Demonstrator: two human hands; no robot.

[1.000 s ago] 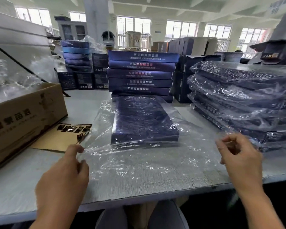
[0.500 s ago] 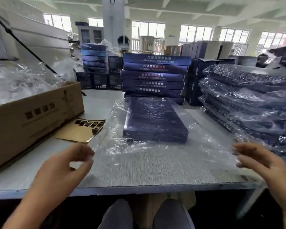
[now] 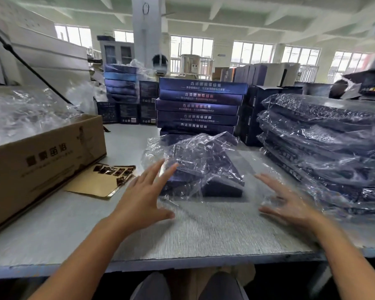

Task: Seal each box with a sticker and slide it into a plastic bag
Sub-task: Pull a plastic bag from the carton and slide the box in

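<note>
A dark blue flat box [image 3: 223,187] lies on the grey table [image 3: 204,234] inside a clear plastic bag [image 3: 195,152], whose loose end is folded back and crumpled over the box top. My left hand [image 3: 145,195] reaches forward with straight spread fingers, its fingertips at the bag's left edge. My right hand [image 3: 286,202] is spread flat to the right of the box, blurred, with thin plastic film around it. Neither hand grips anything. A brown sticker sheet [image 3: 102,180] lies left of the box.
A cardboard carton [image 3: 41,163] full of clear bags stands at the left. A stack of blue boxes [image 3: 199,105] stands behind the bagged box. A pile of bagged boxes [image 3: 325,148] fills the right side. More boxes stand at the back.
The bag's loose front end, flat on the table before, now lies folded up over the box. Both hands have let go of its corners and moved forward, fingers spread.
</note>
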